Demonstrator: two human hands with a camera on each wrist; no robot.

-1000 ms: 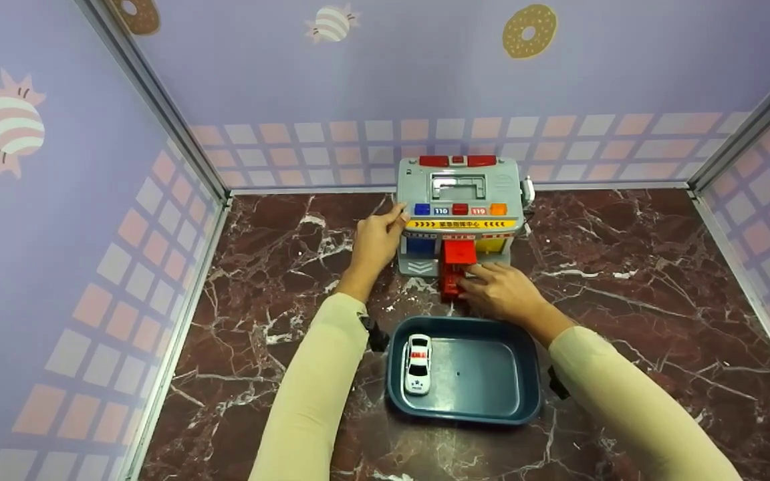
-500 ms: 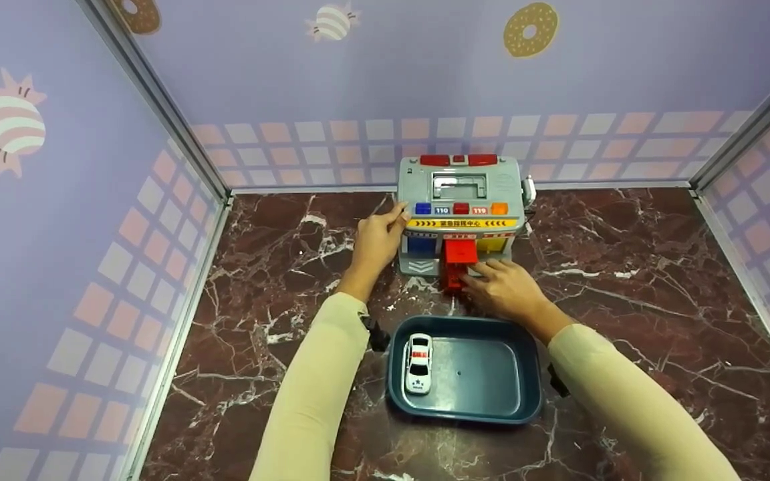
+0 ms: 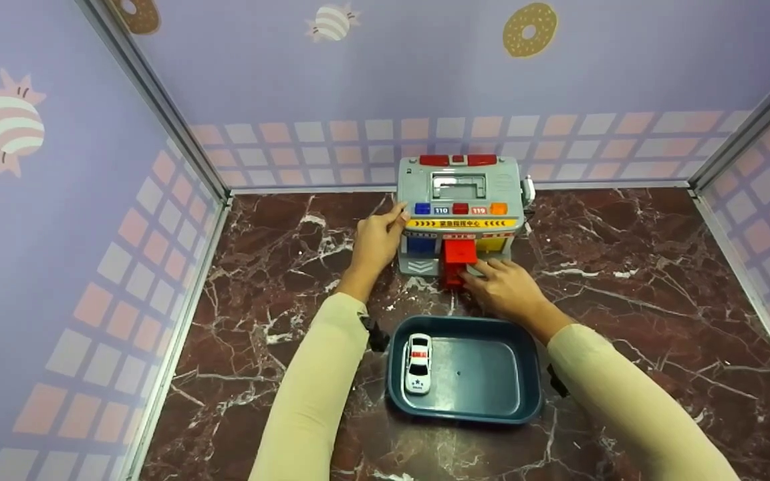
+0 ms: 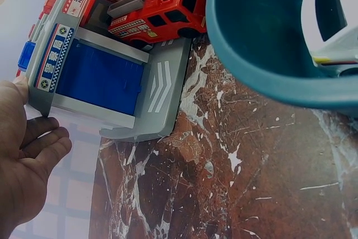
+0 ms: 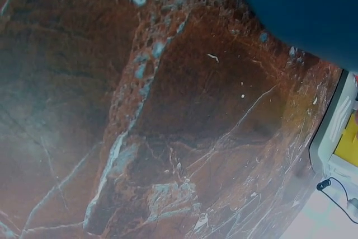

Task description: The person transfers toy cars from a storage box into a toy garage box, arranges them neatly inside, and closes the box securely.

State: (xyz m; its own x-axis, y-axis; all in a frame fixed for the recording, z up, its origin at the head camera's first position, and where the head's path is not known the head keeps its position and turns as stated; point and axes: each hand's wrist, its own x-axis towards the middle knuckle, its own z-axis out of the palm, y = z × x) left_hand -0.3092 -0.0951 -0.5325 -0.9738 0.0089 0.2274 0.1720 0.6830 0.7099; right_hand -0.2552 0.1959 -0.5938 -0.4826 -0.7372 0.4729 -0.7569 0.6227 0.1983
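A grey toy emergency station (image 3: 418,187) stands by the back wall, with blue (image 4: 100,79), red and yellow bay doors. My left hand (image 3: 375,244) grips the left corner of its roof, thumb on top and fingers at the lower edge. In the middle bay the red door (image 3: 460,251) is raised. Under it sits a red toy fire truck (image 4: 173,12), its rear part inside the bay and its cab out over the ramp. My right hand (image 3: 508,290) holds the truck from the right; part of that grip is hidden. The right wrist view misses this hand almost entirely.
Just in front of the station lies a dark teal tray (image 3: 532,374) holding a white toy police car (image 3: 418,364) on its left side. A white handset (image 3: 527,191) hangs at the station's right, with a black cord (image 5: 335,186). Patterned walls (image 3: 371,80) enclose the marbled tabletop.
The fire truck has slid a little backward, deeper into the middle bay, with my right hand following it. My left hand stays at the roof corner.
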